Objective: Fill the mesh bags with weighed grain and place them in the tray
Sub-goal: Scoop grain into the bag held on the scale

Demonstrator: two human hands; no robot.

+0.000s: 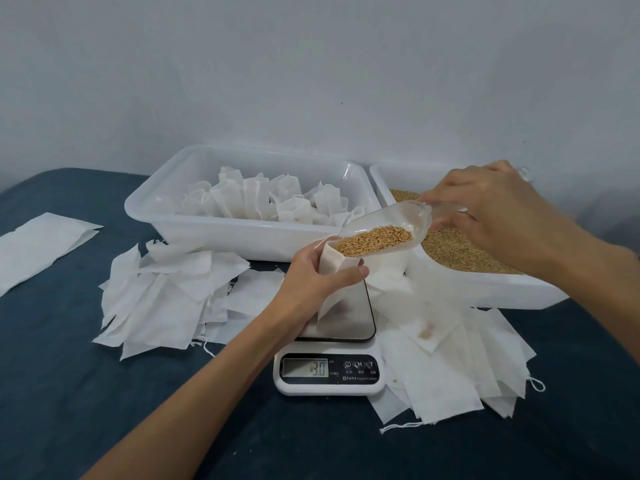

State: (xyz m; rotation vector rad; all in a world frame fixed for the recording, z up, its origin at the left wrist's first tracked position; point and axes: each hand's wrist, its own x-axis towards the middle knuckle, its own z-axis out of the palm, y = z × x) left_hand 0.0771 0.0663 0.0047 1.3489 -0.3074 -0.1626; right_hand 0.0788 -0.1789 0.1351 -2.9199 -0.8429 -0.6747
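My left hand [313,275] grips an open mesh bag [337,271] over the scale [332,341] at the table's middle. My right hand [485,209] pinches the clear scoop [388,230], its grain [374,239] tilted at the bag's mouth; filled bags stand in the tray [242,233] behind.

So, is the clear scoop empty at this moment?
No, the clear scoop, held by the right hand, carries brown grain at the mouth of the mesh bag that the left hand grips.
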